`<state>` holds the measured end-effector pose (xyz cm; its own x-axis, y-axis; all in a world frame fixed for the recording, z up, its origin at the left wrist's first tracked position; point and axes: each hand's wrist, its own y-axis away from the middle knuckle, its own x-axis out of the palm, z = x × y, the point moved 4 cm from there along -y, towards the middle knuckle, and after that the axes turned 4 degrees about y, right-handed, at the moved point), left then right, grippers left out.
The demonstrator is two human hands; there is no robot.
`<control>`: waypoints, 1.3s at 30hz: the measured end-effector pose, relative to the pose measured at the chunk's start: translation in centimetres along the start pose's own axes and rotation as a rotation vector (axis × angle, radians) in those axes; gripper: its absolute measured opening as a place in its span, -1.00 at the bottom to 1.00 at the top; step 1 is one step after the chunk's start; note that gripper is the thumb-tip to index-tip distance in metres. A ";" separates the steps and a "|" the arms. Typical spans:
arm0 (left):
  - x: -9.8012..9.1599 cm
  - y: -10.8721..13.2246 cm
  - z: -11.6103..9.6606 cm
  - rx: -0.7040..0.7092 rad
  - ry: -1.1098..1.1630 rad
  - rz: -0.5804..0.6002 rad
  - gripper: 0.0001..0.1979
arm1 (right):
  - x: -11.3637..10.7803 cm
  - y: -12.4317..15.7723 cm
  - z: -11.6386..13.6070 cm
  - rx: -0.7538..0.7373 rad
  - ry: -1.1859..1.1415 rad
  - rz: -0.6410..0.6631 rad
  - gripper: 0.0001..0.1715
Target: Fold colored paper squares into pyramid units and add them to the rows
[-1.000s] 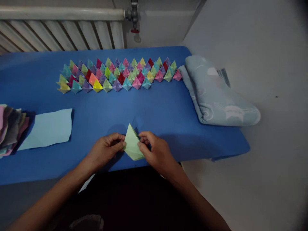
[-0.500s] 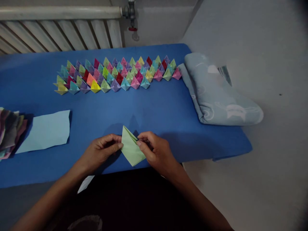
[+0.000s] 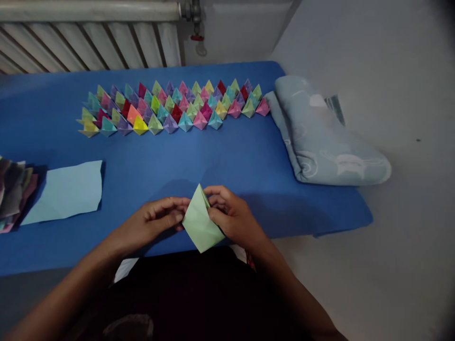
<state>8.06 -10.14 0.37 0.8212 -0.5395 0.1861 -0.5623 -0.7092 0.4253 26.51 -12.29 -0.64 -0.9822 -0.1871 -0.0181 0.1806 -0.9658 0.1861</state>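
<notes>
A pale green folded paper in a diamond shape stands point up at the near edge of the blue surface, its layers slightly parted near the top right. My right hand pinches its right side, thumb in front and fingers behind. At the left corner, the thumb and fingers of my left hand are closed on the paper, with some fingertips hidden behind it. Beyond both hands, several small folded paper boats in many colours stand in rows.
A light blue paper sheet lies to the left, beside a stack of coloured papers. On the right, a folded grey-blue blanket rests against the wall. The radiator runs behind the blue-covered surface.
Both hands have shifted the green paper slightly to the right and toward me. It now stands turned a little, its top point more upright.
</notes>
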 end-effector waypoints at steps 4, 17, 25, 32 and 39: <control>0.4 0.4 0.2 0.006 0.149 0.023 -0.55 | -0.1 -0.4 -0.3 0.099 -0.140 -0.096 -0.69; -0.3 0.1 0.8 0.006 0.150 -0.267 -0.71 | 0.4 -0.2 0.0 0.031 -0.162 -0.125 -0.72; -0.1 0.1 0.7 0.012 0.183 -0.269 -0.70 | 0.4 0.3 0.2 -0.028 -0.120 -0.095 -0.90; 0.0 0.4 0.9 -0.052 0.175 -0.179 -0.75 | 0.5 0.4 0.2 0.016 -0.062 0.161 -0.82; 0.7 0.5 0.5 -0.138 0.181 -0.105 -0.75 | 0.7 0.5 0.2 -0.002 0.006 0.322 -0.77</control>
<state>8.32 -11.15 0.25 0.8854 -0.3674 0.2847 -0.4646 -0.6819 0.5649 25.88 -12.89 -0.36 -0.8741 -0.4844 0.0354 0.4823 -0.8570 0.1815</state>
